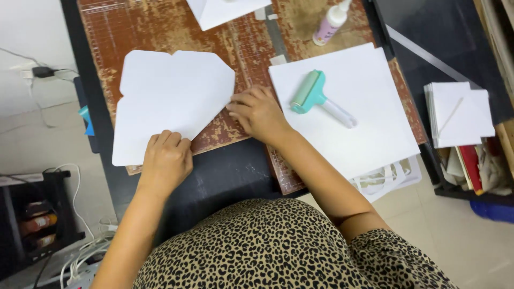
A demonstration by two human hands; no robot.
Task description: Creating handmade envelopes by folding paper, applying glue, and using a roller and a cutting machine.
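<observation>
Paper cut-out (171, 101), white, centre-left on worn cutting mat (160, 27); left hand (166, 160) presses its lower edge, right hand (259, 112) pinches its right corner.

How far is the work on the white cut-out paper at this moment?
Done: the white shaped sheet is already cut to an outline and lies flat on the brown cutting mat. In hand: the left hand presses its lower edge, and the right hand pinches its right corner. Left: the teal roller and glue bottle lie untouched, so no gluing seems started.
</observation>
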